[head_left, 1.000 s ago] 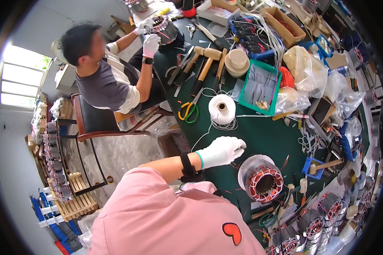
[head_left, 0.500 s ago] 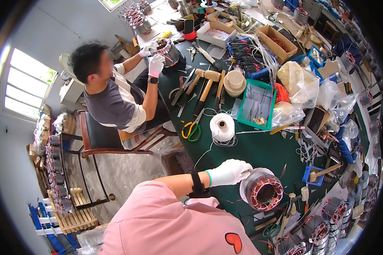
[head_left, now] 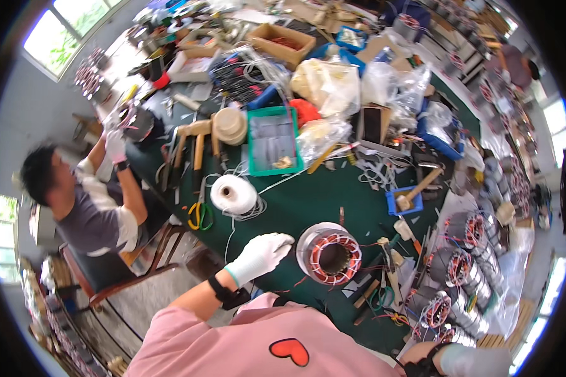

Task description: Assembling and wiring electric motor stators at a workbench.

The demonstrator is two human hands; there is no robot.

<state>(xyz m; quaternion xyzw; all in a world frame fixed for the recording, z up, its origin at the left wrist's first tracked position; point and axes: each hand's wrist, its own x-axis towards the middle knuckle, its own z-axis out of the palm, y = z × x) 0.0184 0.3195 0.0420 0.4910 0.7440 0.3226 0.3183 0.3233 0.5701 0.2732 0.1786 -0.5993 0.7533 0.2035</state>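
Observation:
A motor stator (head_left: 313, 264) stands on the green bench in front of me, its orange winding ends laced with white cord around a dark bore. My left hand (head_left: 262, 256), in a white glove, is just to the left of it, a small gap away. Its fingers are curled together; whatever they may hold is hidden. A white spool of cord (head_left: 234, 195) lies beyond that hand, and a strand runs from it down toward the wrist. At the lower right edge my right hand (head_left: 475, 359), also gloved, is blurred and cut off, beside several other stators (head_left: 449, 267); its fingers cannot be made out.
Scissors (head_left: 200, 215) with yellow and green handles lie left of the spool. Beyond are a green tray (head_left: 253, 141), mallets and plastic bags. A blue box (head_left: 401, 200) with a hammer sits to the right, hand tools nearer. A co-worker (head_left: 88, 195) sits at left holding a stator.
My view has swung to the right, shifting the scene leftward. My left hand, earlier at the stator's edge, is now apart from it. My right hand has come into view at the lower right.

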